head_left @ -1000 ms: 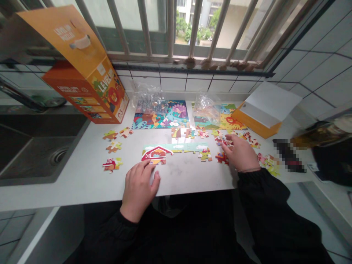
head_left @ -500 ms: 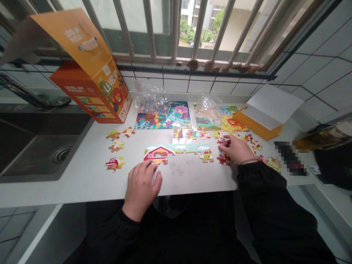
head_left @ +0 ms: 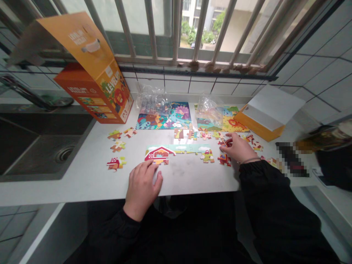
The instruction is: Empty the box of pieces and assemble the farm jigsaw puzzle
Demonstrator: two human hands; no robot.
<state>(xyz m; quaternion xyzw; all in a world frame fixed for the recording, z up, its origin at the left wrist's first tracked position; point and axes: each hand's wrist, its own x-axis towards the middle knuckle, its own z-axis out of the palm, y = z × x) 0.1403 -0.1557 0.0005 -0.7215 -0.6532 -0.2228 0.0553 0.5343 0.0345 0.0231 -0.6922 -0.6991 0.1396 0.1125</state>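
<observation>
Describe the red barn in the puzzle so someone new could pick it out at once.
From the steel sink on the left of the white counter, look right to a strip of joined puzzle pieces. The red barn sits at its left end, just above the left hand. Unlike the loose red piece nearer the sink, it is joined to the sky pieces.

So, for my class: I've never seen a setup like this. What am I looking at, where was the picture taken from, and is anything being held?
There's no machine here: a person works with two bare hands, filmed by one camera worn on their head. On a white countertop lies a joined strip of colourful jigsaw pieces showing a red barn, with a tall orange cardboard puzzle box behind. The left hand rests beside the strip. The right hand touches small loose jigsaw pieces; whether it holds one is hard to tell.
</observation>
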